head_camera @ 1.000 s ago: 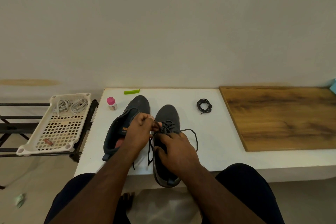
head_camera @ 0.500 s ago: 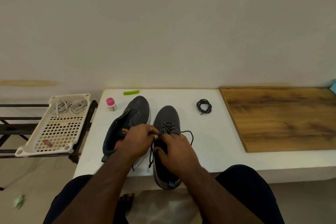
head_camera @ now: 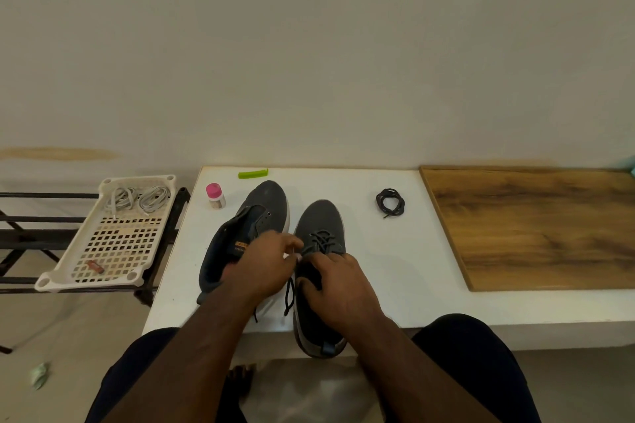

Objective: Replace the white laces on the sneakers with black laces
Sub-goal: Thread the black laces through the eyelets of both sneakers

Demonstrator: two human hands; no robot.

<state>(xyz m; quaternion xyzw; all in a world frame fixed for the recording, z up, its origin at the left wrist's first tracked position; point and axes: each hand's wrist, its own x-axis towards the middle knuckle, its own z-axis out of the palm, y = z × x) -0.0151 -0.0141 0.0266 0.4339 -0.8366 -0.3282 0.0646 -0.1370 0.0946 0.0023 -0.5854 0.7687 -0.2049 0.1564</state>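
Both hands, left hand [head_camera: 266,264] and right hand [head_camera: 338,280], fingers pinching black lace [head_camera: 323,240] on right sneaker [head_camera: 319,216], desk middle. Risk: uneven pull shortens one end or skips an eyelet.

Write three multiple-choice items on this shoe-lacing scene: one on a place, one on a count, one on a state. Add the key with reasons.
1. Where do the white laces lie?
A. in the perforated tray
B. on the wooden board
C. inside a sneaker

2. How many sneakers are on the white table?
A. one
B. two
C. three

3. What state is the left sneaker in?
A. fully laced in black
B. laced in white
C. eyelets bare

Key: 1 A, they sit coiled at the tray's far end. 2 B, the left sneaker and the right sneaker stand side by side. 3 C, its visible eyelets hold no lace, while a coiled black lace waits on the table.
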